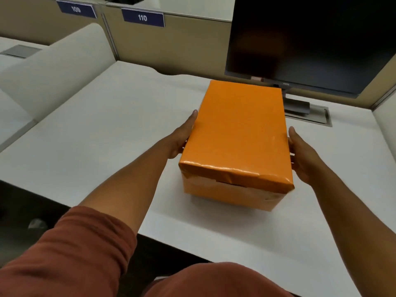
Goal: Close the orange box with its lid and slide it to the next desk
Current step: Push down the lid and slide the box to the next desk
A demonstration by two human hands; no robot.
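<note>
The orange box [227, 196] stands on the white desk [102, 133] in front of me, with its orange lid [237, 133] sitting on top and covering it. My left hand [182, 138] presses flat against the left side of the lid, thumb lying along the upper edge. My right hand [302, 153] presses against the right side in the same way. Both hands clamp the lidded box between them. The fingers on the far sides are hidden behind the box.
A black monitor [300, 43] on a stand rises just behind the box, with a cable hatch [319, 118] at its foot. A low cream divider [53, 76] separates this desk from the neighbouring desk [8, 61] on the left. Signs 109 and 110 hang on the back partition.
</note>
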